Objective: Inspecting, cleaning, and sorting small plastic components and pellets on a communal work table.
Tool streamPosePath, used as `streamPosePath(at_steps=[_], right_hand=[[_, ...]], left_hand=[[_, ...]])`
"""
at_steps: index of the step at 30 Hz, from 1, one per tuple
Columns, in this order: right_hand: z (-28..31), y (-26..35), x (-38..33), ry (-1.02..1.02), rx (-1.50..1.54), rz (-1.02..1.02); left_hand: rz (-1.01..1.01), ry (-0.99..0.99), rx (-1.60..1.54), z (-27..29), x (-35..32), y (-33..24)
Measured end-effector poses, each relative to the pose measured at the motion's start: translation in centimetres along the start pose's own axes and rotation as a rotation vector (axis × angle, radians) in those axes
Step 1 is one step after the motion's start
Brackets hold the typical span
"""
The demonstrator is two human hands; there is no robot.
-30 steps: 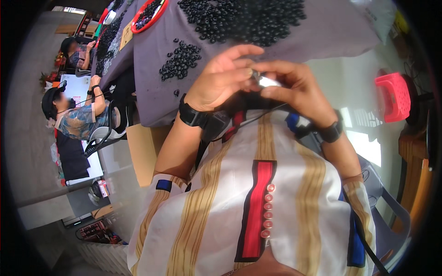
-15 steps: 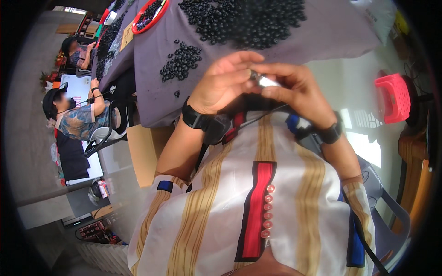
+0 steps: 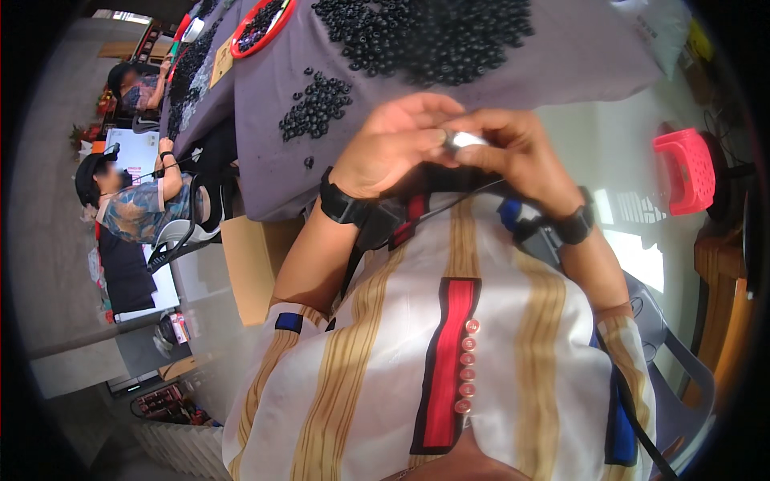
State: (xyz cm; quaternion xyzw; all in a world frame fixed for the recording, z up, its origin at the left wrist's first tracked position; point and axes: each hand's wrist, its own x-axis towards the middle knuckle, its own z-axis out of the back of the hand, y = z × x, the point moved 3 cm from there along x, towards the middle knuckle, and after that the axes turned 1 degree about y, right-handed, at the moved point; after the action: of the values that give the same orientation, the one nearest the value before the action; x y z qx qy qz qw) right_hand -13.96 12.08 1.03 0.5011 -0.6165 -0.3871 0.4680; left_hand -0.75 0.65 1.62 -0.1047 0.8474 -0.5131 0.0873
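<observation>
My hands meet in front of my chest, near the front edge of the cloth-covered table. My left hand [image 3: 387, 151] pinches a small dark round piece between thumb and fingertips; its exact kind is too small to tell. My right hand [image 3: 520, 148] is closed on a small shiny silver object [image 3: 468, 140], which touches or nearly touches the piece; the fingers hide most of it. Beyond the hands lies a large heap of small black ring-like pieces [image 3: 425, 40]. A smaller pile of black pieces [image 3: 317, 106] sits to its left.
Grey-purple cloth [image 3: 273, 160] covers the table. A red-rimmed tray [image 3: 285, 24] of dark pieces stands at far left. Two people sit along the left side. An open cardboard box [image 3: 249, 268] is below the table edge; a pink plastic stool [image 3: 686, 172] stands at right.
My right fingers have closed in around the silver object, which has shifted slightly. My left hand has moved slightly to the right. The piles look the same.
</observation>
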Motion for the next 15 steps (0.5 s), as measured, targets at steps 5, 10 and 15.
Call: streamPosePath(at_steps=[5,10,15], right_hand=[[-0.21,0.16,-0.09,0.005,0.055,-0.055],[-0.50,0.75,-0.57,0.023,-0.041,-0.010],[-0.44,0.65,-0.54,0.047,-0.025,-0.007]], left_hand=[[0.019,-0.053,-0.034,-0.50,0.31,0.08],[0.042,-0.008,-0.039,-0.75,0.06,-0.66],[0.037,0.021,-0.055,-0.62,-0.07,-0.46]])
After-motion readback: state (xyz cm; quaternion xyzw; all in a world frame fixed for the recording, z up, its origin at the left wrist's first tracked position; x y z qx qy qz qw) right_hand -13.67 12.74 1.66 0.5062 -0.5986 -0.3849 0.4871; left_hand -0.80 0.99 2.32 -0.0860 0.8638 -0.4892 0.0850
